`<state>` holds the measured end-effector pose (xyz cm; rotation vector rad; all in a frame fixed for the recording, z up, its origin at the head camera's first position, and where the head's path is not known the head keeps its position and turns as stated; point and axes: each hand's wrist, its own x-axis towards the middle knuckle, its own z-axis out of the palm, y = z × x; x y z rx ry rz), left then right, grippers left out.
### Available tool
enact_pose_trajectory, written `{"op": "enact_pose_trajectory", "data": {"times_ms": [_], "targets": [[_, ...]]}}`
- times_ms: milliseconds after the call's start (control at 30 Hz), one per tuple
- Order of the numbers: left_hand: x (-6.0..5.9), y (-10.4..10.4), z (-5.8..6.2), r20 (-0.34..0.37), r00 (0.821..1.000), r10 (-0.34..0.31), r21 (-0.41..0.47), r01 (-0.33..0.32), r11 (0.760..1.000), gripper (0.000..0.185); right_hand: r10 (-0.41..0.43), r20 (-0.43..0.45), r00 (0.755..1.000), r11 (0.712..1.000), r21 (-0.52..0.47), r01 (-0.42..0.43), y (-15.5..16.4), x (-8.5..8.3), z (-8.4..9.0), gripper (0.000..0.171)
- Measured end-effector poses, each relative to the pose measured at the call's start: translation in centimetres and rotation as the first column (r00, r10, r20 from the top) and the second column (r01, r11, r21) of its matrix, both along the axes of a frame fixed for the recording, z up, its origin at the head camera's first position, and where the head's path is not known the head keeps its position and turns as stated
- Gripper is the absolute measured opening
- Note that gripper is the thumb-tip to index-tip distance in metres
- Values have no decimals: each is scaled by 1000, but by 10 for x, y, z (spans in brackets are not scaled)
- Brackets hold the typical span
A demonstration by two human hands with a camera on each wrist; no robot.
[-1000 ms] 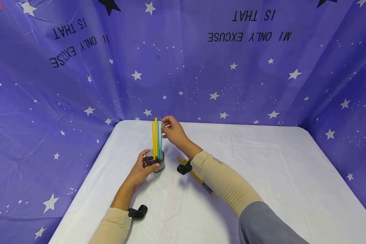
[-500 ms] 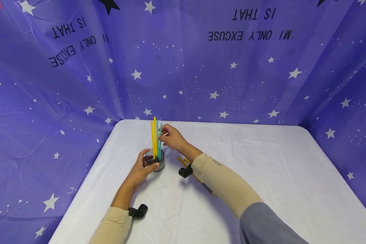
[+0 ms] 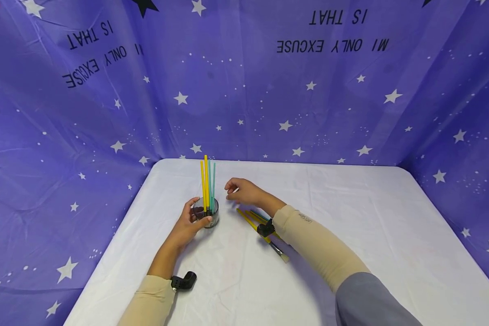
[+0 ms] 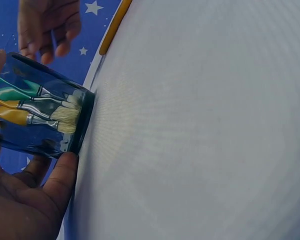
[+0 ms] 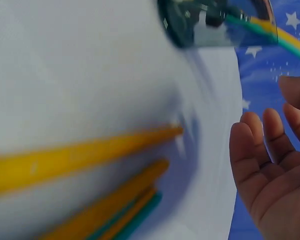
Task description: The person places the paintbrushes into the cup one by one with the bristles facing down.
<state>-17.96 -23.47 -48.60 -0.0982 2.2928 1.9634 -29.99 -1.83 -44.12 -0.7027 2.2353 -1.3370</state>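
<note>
glass [image 3: 215, 219]: at left, gripped by left hand [image 3: 189, 227], four brushes [image 3: 206, 181] inside
right hand [image 3: 244, 192]: empty, loosely bent
loose brushes [image 3: 248, 221]: right; filling seems midway, next calls for pinching one

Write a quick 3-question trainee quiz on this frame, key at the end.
1. Multiple choice: Who holds the glass? A) the left hand; B) the right hand; C) both hands.
2. True or false: The right hand is gripping something.
3. Short answer: Which way do the bristles of the brushes in the glass point?

Key
1: A.
2: False; the right hand is empty and apart from the glass.
3: Down, toward the base of the glass, as the left wrist view shows.
</note>
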Motion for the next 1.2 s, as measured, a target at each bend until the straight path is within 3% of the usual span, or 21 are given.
{"op": "enact_pose_trajectory", "data": {"times_ms": [233, 467, 567, 733, 833, 1000, 1200], "targets": [[2, 0, 1, 8, 1000, -8, 4, 8, 1000, 85, -42, -23, 999, 997, 61, 43, 33, -4, -2, 27], [4, -1, 3, 18, 1000, -2, 2, 2, 1000, 84, -26, -152, 988, 968, 243, 63, 62, -8, -7, 25], [6, 0, 10, 25, 1000, -8, 3, 7, 1000, 84, -14, -161, 987, 952, 299, 62, 69, -8, -9, 24], [5, 0, 9, 28, 1000, -12, 5, 12, 1000, 85, -20, -167, 986, 934, 350, 78, 77, -9, -11, 21], [2, -3, 0, 15, 1000, -6, -13, 6, 1000, 86, -19, -152, 988, 921, 382, 77, 81, -11, -14, 19], [2, -3, 0, 19, 1000, -3, -26, 4, 1000, 87, 26, -145, 989, 898, 438, 41, 86, -14, -19, 18], [1, -2, 2, 16, 1000, -11, -24, 12, 1000, 87, 48, -142, 989, 892, 452, 22, 88, -14, -19, 19]]}}
